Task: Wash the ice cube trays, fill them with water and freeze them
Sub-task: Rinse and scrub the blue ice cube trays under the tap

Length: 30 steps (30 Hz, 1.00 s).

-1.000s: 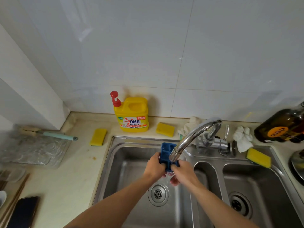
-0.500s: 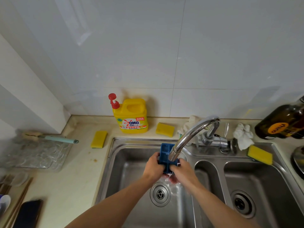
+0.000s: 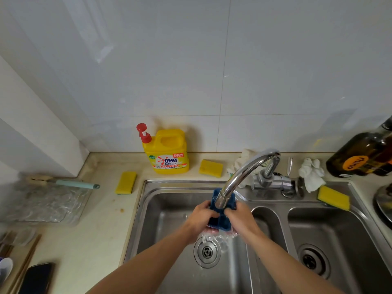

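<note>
Under the faucet [image 3: 244, 177], over the left basin, the left hand [image 3: 201, 217] and right hand [image 3: 241, 217] each grip the blue ice cube tray [image 3: 219, 221]; tilting it should rinse every cell.

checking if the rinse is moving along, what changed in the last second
Very little. The right hand edged slightly up the blue ice cube tray, so the thumbs now nearly meet on it. The left hand keeps its grip; the tray stays under the faucet over the left sink basin, water running off.
</note>
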### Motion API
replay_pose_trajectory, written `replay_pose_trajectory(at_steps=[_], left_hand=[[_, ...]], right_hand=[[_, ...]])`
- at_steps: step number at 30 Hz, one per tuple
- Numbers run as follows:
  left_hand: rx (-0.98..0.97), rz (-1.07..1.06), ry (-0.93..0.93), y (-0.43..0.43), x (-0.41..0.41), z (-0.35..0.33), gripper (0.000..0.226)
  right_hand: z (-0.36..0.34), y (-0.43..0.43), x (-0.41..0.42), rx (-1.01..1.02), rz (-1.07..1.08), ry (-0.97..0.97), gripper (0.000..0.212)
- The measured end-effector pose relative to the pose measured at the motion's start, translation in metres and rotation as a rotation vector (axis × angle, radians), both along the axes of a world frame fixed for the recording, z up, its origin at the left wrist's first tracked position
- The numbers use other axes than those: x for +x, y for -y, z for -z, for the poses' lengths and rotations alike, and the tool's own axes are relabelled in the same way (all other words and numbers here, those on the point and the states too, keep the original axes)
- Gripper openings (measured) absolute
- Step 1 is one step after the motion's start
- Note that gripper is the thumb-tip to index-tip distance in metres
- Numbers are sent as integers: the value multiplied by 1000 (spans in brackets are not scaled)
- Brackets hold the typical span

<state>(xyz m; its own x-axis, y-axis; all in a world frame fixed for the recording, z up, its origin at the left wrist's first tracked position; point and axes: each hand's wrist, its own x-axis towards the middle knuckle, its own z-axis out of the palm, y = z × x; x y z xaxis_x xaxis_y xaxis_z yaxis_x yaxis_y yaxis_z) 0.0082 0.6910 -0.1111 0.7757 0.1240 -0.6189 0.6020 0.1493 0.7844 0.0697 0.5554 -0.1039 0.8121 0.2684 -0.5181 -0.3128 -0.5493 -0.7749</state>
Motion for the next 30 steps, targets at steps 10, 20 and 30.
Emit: replay_pose_trajectory(at_steps=[10,20,30], left_hand=[[190,-76,-102,-5,4,2,21],[455,84,-9,-3,4,6,19],[435,91,-66,-15,0,18,14]], right_hand=[[-2,-14,-16,-44,-137,6,15],[-5,-4,-10,52,-66,-16,59],[3,5,-9,131,60,-151,8]])
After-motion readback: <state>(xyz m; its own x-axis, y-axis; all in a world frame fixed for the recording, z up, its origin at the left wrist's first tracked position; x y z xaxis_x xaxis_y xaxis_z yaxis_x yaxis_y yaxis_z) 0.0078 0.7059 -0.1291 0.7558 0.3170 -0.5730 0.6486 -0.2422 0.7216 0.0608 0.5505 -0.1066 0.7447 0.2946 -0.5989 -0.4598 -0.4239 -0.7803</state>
